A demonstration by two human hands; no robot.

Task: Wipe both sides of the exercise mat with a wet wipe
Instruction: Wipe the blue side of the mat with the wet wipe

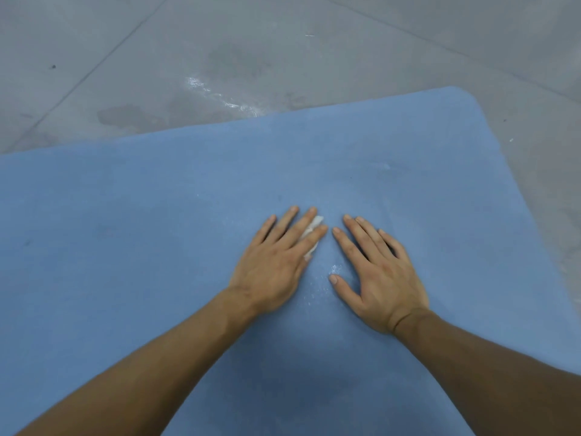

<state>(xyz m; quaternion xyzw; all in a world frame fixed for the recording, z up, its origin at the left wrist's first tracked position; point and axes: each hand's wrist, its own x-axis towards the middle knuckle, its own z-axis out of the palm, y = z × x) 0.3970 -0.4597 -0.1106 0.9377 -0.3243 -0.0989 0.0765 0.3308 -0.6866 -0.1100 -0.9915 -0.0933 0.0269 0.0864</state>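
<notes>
A blue exercise mat point(125, 215) lies flat on the floor and fills most of the view. My left hand point(273, 262) lies flat on it with straight fingers, pressing a white wet wipe point(314, 225) that shows only between and beside the fingers. My right hand point(377, 272) rests flat on the mat just to the right, fingers spread, holding nothing. A wet sheen marks the mat between the two hands.
Grey concrete floor point(157, 58) surrounds the mat at the back and right, with a wet streak point(220, 96) and dark damp patches near the mat's far edge. The mat's rounded far right corner point(465, 96) is in view.
</notes>
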